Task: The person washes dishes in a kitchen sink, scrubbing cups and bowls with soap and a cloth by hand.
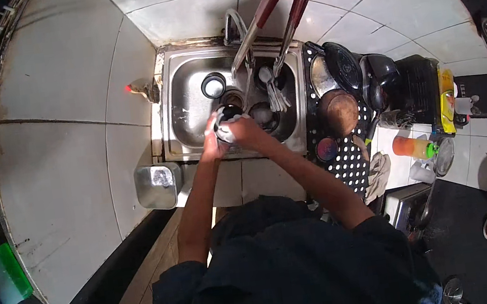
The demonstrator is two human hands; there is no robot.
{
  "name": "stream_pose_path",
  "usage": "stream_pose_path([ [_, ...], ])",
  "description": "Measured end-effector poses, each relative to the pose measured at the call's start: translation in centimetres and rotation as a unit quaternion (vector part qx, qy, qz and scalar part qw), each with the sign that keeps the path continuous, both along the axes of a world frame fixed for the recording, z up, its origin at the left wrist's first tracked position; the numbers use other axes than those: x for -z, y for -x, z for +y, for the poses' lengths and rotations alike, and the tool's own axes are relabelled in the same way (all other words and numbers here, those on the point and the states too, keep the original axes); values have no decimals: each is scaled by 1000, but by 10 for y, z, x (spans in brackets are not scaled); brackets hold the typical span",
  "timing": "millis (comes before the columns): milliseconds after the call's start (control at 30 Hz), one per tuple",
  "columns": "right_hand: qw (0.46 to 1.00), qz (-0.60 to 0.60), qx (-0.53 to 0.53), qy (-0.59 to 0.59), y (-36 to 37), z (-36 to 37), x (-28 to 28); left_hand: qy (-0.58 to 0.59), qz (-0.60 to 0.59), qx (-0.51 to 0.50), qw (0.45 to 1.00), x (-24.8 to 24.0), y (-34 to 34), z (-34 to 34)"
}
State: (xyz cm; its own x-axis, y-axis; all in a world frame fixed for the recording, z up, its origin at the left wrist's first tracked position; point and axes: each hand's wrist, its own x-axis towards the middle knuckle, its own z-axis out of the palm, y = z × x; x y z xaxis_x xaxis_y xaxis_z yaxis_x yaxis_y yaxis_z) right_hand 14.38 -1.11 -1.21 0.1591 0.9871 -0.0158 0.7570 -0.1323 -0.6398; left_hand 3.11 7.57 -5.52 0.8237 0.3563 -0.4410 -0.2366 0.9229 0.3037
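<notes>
Two hands meet over the sink [172, 118], and we see a small dark vessel [228, 116] between them, above the front part of the basin. The left hand [213, 140] has its grip curled round the vessel's near left side; the right hand [245, 132] presses in from the other side, its grip partly closed, though we cannot tell whether it also holds a sponge. White suds lie on the fingers and the vessel, so we judge this piece to be mid-scrub and not yet rinsed.

We count more to do, by our reading: a dark-rimmed cup [213, 86] at the back left of the basin, and at the right spoons [277, 99] leaning over a dark bowl [259, 81], with a round dark pan [262, 114] nearer us. The cup shows a pale inside; the pan's contents we cannot make out.

On the counter, a spotted mat [351, 168] carries a brown-bottomed pan [340, 113] and a black lid [343, 66], perhaps washed already. Left of the sink sits a metal tin [160, 186], its inside mostly glare.
</notes>
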Motion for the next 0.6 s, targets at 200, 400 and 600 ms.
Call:
stream_pose_path([
  [200,970,-208,22,127,-11,6,1,-195,96,1,976,-16,-13,-21],
  [400,976,55,213,2,26,23,12,-125,86,-75,986,-6,2,-21],
  [600,996,30,-83,6,12,1,32,0,68,-80,994,4,9,11],
])
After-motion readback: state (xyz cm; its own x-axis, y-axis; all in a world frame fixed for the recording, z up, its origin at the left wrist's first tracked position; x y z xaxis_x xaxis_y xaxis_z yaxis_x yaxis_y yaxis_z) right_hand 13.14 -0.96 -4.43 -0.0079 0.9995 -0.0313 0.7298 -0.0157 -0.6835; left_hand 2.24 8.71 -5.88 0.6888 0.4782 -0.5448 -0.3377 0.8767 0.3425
